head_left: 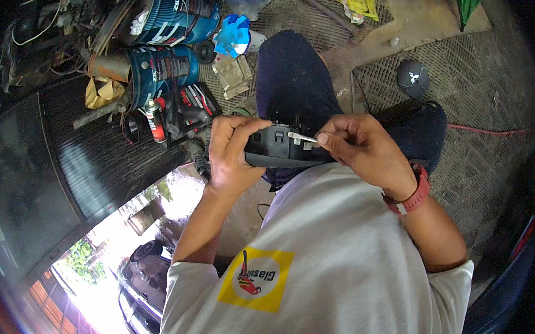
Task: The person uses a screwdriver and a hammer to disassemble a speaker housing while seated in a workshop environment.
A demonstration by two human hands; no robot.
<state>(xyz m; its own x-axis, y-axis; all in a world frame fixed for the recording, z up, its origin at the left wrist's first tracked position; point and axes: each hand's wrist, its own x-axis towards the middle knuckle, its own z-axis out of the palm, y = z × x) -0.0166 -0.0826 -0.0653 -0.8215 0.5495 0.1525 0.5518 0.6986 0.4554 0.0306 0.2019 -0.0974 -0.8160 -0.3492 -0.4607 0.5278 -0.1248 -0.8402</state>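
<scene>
Over my lap, a black plastic housing (267, 144) with a small square opening and pale metal clips is tilted up. My left hand (232, 149) is closed around its left end, fingers along the upper edge and the rest behind it. Pinched in my right hand (357, 145) is a flat-blade screwdriver (302, 137), only its bright metal shank and tip showing; the handle is hidden in the fist. Its tip lies over the housing, close to the clips. I cannot tell whether it touches.
Blue drums (185, 18) stand at the left, with a red-and-black spray can (155, 121) and a pale square container (233, 74) near them. A round black cover (412, 78) rests on the textured floor at the right. A thin red hose (487, 129) runs along the floor.
</scene>
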